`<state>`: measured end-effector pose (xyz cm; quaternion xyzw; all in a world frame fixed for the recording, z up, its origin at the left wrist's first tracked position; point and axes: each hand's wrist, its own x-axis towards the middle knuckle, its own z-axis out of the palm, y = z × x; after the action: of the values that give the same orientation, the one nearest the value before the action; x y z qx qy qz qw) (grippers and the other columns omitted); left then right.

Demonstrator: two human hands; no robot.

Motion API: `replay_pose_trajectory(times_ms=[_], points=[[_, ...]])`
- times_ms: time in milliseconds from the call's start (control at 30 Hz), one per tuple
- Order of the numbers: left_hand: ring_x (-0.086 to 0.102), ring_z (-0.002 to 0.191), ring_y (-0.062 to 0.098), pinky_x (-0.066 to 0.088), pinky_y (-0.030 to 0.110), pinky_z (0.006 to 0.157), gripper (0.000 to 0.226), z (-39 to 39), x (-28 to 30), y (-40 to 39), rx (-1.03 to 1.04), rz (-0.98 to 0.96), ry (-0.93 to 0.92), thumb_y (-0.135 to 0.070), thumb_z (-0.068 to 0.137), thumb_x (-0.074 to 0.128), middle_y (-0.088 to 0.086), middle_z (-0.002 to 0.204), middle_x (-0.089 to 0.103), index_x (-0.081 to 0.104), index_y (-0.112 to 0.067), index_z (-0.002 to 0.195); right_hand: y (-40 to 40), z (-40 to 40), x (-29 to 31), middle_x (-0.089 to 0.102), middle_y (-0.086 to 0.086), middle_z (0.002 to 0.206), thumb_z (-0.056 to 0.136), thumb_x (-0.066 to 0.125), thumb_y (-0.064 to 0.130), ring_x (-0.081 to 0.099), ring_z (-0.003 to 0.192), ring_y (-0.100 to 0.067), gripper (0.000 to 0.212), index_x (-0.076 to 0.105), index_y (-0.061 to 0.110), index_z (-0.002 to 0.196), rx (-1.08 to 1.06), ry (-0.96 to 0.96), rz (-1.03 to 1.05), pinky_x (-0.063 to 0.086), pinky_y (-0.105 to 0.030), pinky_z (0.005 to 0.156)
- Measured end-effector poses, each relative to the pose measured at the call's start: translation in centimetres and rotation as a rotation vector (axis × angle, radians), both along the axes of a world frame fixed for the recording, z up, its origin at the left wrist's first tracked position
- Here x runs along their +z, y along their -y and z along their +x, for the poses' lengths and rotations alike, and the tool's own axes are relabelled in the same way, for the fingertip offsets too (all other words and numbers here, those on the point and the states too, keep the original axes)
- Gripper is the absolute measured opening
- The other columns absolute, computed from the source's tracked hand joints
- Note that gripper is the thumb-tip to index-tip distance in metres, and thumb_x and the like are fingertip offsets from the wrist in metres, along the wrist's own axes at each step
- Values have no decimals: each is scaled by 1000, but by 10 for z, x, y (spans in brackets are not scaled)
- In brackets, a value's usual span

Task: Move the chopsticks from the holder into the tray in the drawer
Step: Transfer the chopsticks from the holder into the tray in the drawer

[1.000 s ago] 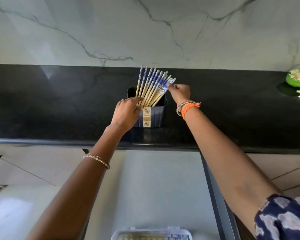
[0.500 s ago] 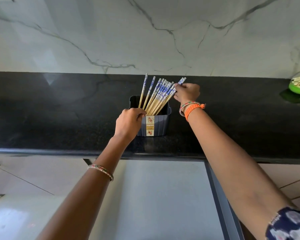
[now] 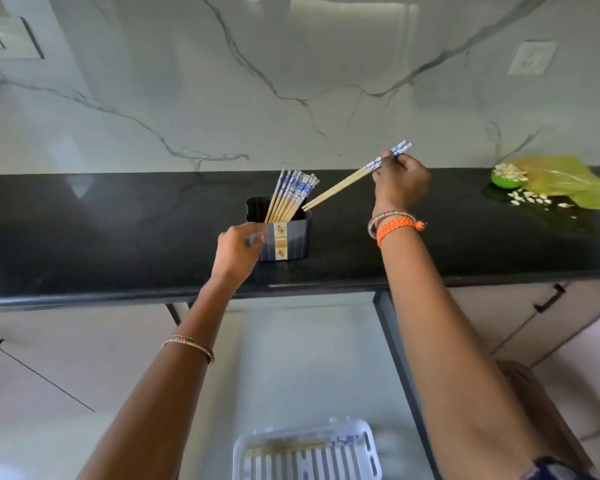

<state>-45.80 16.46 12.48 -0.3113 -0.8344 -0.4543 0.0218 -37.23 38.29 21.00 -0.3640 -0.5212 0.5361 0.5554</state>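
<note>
Since a second ago the right hand [image 3: 400,180] has drawn a pair of chopsticks [image 3: 347,183] up and to the right, away from the fanned bundle it was only touching then; their plain wooden tips now sit just at the holder's right rim, nearly clear of it. That hand pinches the pair near the blue-and-white patterned tops, thumb and fingers closed around both sticks together. The left hand [image 3: 238,249] rests against the left front of the dark holder [image 3: 291,239], fingers curled on its wall, apparently steadying it on the black counter [image 3: 118,230]. The remaining chopsticks [image 3: 290,194] stand leaning inside the holder. Below the counter edge the drawer [image 3: 309,358] is open, and a pale slotted tray [image 3: 305,452] lies at its near end, with what looks like a few chopsticks already in it, though that is blurred. Chopsticks like these are likely light, stiff and smooth, so a pinch at one end lets the free ends swing or split apart; gripping closer to the middle should keep the two aligned when laying them flat into the tray.
</note>
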Motion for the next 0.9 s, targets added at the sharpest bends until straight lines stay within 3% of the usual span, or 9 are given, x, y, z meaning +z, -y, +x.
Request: replay_pose_trajectory(times_ms=[167, 233, 400, 467, 533, 567, 633, 767, 900], points=[[65, 104, 23, 47, 28, 96, 25, 55, -56, 39, 54, 56, 245, -4, 87, 56, 14, 108, 70, 67, -5, 109, 72, 83, -67, 61, -11, 65, 85, 63, 3, 61, 59, -19, 25, 61, 6, 60, 95, -246, -490, 55, -24, 49], [65, 100, 25, 47, 31, 95, 23, 82, -90, 60, 94, -6, 311, -5, 88, 54, 16, 104, 70, 68, -4, 106, 102, 115, -118, 57, -11, 66, 89, 60, 3, 57, 55, -15, 27, 56, 5, 62, 129, -190, -675, 53, -20, 43], [59, 114, 29, 43, 24, 91, 29, 141, -168, 117, 231, -222, 454, -4, 89, 48, 17, 120, 65, 65, -1, 112, 159, 188, -224, 56, -15, 72, 92, 57, 0, 56, 59, -20, 23, 51, 4, 70, 285, -12, -1077, 54, -27, 41], [61, 110, 32, 44, 23, 85, 31, 153, -192, 137, 275, -275, 569, -6, 90, 49, 20, 120, 64, 61, -2, 118, 170, 204, -251, 61, -24, 101, 94, 54, 2, 62, 82, -30, 23, 50, 3, 72, 271, 78, -1140, 59, -30, 56], [64, 95, 35, 47, 27, 76, 34, 161, -211, 150, 272, -363, 682, -11, 90, 53, 25, 118, 63, 57, -3, 122, 177, 211, -269, 55, -26, 131, 97, 49, 3, 59, 111, -35, 17, 53, 2, 80, 250, 116, -1179, 55, -37, 84], [64, 90, 35, 46, 27, 73, 36, 164, -217, 155, 246, -388, 739, -13, 90, 55, 27, 118, 62, 54, -3, 124, 179, 212, -278, 51, -25, 137, 97, 48, 4, 56, 120, -34, 10, 57, -1, 95, 242, 135, -1185, 51, -40, 93], [61, 96, 38, 43, 29, 76, 40, 168, -226, 157, 183, -403, 837, -12, 90, 56, 29, 122, 59, 49, 0, 127, 179, 214, -292, 50, -25, 139, 98, 46, 3, 52, 127, -34, 32, 48, -6, 128, 225, 173, -1192, 46, -44, 102], [56, 95, 30, 43, 25, 70, 42, 173, -239, 153, 196, -405, 876, -9, 90, 55, 29, 127, 55, 46, 4, 129, 182, 207, -303, 52, -23, 137, 97, 44, 0, 54, 126, -33, 42, 39, -4, 138, 231, 238, -1231, 49, -44, 95], [54, 93, 27, 42, 16, 59, 41, 180, -243, 149, 238, -396, 879, -7, 91, 52, 25, 125, 57, 46, 4, 130, 187, 201, -304, 29, -18, 153, 102, 27, 6, 36, 139, -33, 46, 22, -2, 147, 316, 224, -1212, 50, -30, 74]])
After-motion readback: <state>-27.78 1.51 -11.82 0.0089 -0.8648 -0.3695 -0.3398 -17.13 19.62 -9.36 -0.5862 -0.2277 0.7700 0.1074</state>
